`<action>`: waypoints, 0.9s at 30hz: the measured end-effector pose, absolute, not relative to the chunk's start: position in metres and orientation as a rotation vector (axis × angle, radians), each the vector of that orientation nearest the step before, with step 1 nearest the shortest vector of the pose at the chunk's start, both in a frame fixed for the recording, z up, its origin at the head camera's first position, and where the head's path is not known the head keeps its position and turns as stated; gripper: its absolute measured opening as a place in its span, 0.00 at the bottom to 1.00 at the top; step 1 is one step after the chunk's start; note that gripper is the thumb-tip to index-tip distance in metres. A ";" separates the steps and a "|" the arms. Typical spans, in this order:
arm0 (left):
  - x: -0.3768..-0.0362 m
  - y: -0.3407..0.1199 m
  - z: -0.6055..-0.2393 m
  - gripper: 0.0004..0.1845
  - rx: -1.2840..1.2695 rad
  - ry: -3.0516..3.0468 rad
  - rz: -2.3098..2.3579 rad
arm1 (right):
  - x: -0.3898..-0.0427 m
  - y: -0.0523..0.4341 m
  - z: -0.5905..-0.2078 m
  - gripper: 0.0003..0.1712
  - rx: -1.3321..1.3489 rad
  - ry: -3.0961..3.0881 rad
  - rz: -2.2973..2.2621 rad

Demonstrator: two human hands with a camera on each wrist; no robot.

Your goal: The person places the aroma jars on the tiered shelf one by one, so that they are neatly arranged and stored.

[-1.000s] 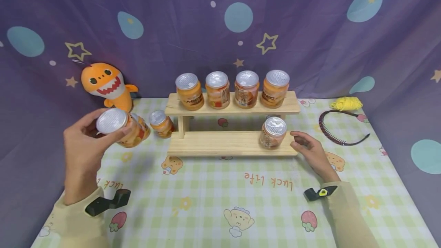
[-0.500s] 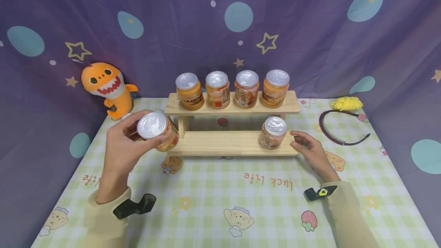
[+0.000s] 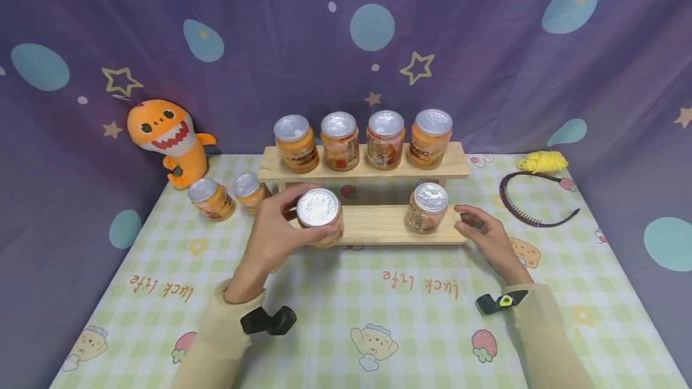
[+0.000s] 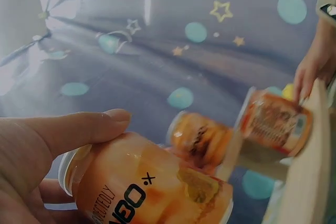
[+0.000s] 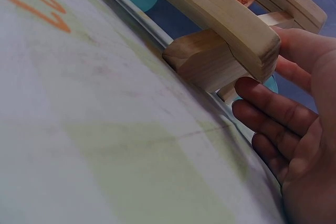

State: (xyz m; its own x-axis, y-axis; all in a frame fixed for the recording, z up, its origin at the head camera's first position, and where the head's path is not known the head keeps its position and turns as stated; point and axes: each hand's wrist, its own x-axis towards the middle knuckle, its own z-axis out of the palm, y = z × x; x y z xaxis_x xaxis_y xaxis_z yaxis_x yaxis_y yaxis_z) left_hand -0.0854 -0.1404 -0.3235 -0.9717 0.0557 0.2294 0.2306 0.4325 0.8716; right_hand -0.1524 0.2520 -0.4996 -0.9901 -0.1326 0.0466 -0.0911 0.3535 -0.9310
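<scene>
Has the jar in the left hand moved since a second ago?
Yes. The left hand has carried the jar rightward, from beside the plush shark to the left part of the wooden rack's lower shelf.

The lower board [image 3: 378,224] of the wooden rack [image 3: 459,164] has free room in its middle, between the jar [image 3: 319,216] held by the left hand [image 3: 276,233] at the left end and the jar [image 3: 428,207] standing near the right end. The right hand [image 3: 483,239] rests against the right end of this board, so that side is blocked. The upper board is filled by four jars [image 3: 363,140] in a row, with only narrow gaps between them. Two more jars [image 3: 229,194] stand on the tablecloth [image 3: 335,299] left of the rack, near the plush shark [image 3: 170,140]. The near part of the tablecloth is open. At the far right lie a headband [image 3: 532,206] and yellow yarn [image 3: 542,162].
</scene>
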 end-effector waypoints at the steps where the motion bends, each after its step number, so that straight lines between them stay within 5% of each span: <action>1: -0.087 -0.135 -0.326 0.33 -0.264 -2.516 -1.581 | -0.152 0.252 -0.499 0.27 -0.211 2.555 -1.753; 27: -0.136 -0.054 -0.384 0.36 -0.247 -2.522 -1.540 | -0.153 0.254 -0.502 0.25 -0.263 2.532 -1.810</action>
State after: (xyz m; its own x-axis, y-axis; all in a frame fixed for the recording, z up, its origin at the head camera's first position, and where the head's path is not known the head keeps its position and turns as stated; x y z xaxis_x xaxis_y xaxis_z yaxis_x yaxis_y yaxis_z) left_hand -0.1363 -0.0541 -0.3841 -0.9708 0.0497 0.2347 0.2315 0.4508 0.8621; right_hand -0.1527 0.2539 -0.5017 -0.9856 -0.1471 0.0830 -0.1260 0.3140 -0.9410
